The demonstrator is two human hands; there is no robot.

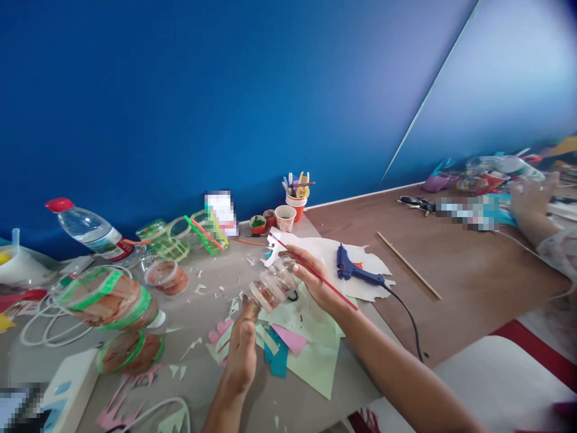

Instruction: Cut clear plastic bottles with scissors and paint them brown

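A clear ribbed plastic bottle piece (273, 284), partly daubed brown, lies tilted between my two hands. My left hand (243, 346) is closed on its near left end. On its far right end are the fingers of my right hand (311, 273), which also keeps a thin red paintbrush (327, 279) against the palm. Under the piece lie pale green paper (315, 361), a pink scrap (291, 338) and a teal scrap (276, 355). A blue glue gun (354, 269) rests on white paper (376, 258) to the right of my right hand.
At left stand a red-capped water bottle (90, 228) and brown-painted containers with green bands (108, 294). Paint cups (285, 218) stand near the wall. A wooden stick (408, 264) lies at right. A co-worker's hand (534, 204) shows at far right. A white power strip (70, 385) sits front left.
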